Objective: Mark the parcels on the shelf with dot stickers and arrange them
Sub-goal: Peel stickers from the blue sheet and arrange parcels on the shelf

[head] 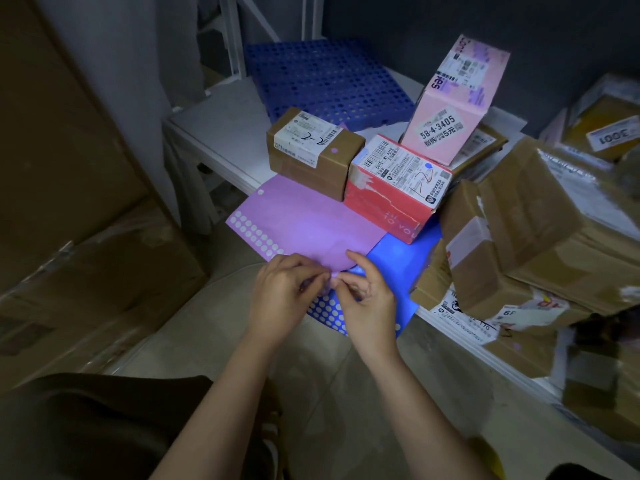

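A purple dot-sticker sheet [304, 223] is laid over a blue dot-sticker sheet [391, 271] at the white shelf [221, 133] edge. Its near edge is pinched by the left hand [284, 292] and right hand [367, 296], perhaps around one sticker. Behind are seen a brown cardboard parcel [311, 154], a red parcel [391, 192] and a pink carton [453, 102] marked "58-4-3405". A blue perforated plastic panel [325, 81] lies further back.

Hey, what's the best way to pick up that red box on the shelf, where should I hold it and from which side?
Take the red box from above, across its two long sides, near the middle. Its labelled top faces up and is unobstructed. The brown box sits close at its far-left end, and brown parcels crowd its right, so an approach from the open front edge of the shelf is probably easiest.
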